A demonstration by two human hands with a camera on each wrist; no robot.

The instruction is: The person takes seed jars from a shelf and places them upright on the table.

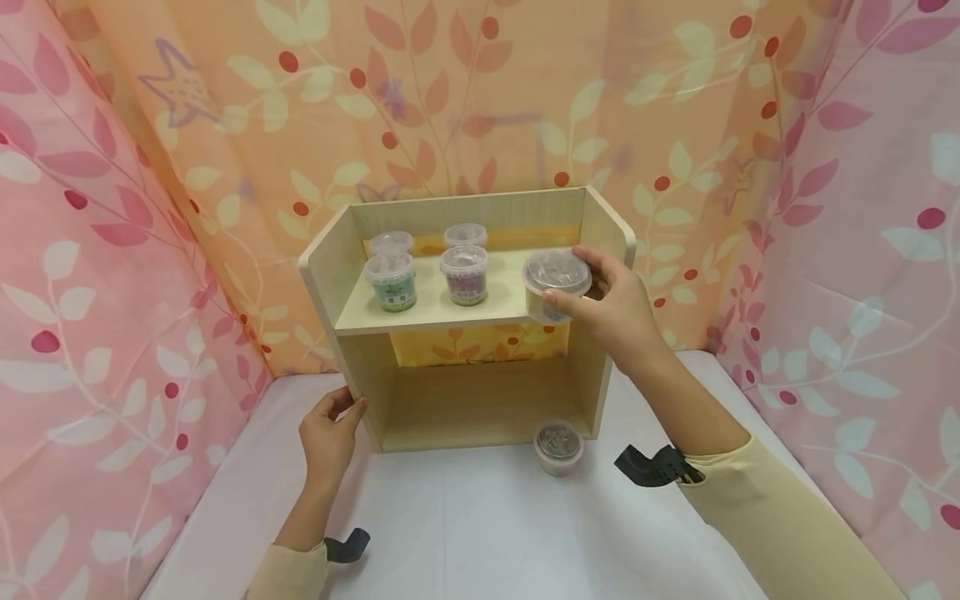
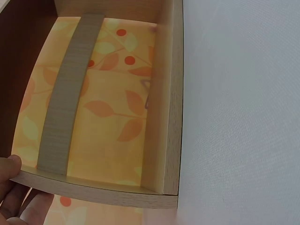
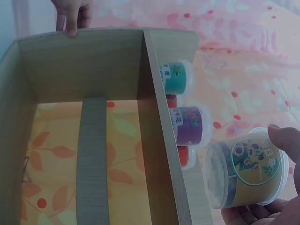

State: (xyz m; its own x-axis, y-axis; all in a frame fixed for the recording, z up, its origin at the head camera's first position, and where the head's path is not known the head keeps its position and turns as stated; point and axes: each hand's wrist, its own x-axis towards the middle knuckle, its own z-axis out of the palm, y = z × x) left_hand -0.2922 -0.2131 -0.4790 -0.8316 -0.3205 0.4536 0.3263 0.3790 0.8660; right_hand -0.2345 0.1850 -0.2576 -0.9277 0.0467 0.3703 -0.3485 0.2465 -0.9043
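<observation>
My right hand (image 1: 626,317) holds a clear lidded plastic tub (image 1: 557,275) over the right part of the upper shelf, thumb on one side and fingers on the other. In the right wrist view this tub (image 3: 251,173) shows a yellow label with printed flowers. With thumb inside and fingers outside, my left hand (image 1: 327,433) grips the front edge of the left side panel of a pale wooden shelf unit (image 1: 480,404). On the upper shelf stand a green-labelled tub (image 1: 393,287) and a purple-labelled tub (image 1: 466,279), with two more tubs behind them.
Another lidded tub (image 1: 558,450) stands on the white table (image 1: 465,525), just in front of the unit's lower right corner. Patterned curtains (image 1: 465,108) enclose the back and both sides. A wooden slat (image 2: 65,98) crosses the open back of the lower compartment.
</observation>
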